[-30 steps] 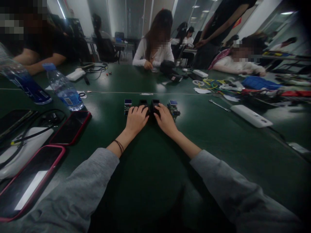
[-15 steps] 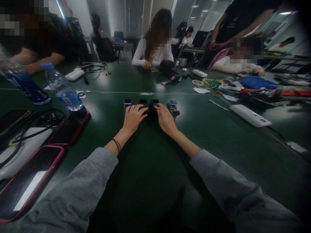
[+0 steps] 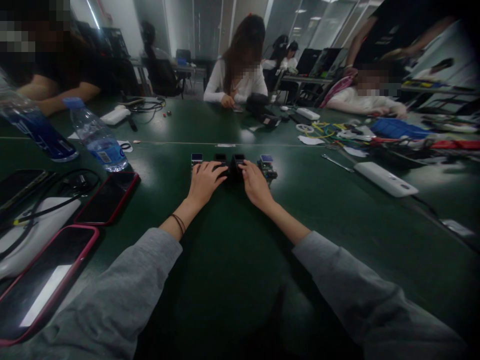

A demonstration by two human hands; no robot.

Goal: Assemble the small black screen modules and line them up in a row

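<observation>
Fingers of left hand and right hand on black devices, grip unclear, wide green tabletop around

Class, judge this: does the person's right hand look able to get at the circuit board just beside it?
Probably yes: the right hand is at a black device, but the circuit board lies close beside that hand, with nothing visible blocking the way.
</observation>
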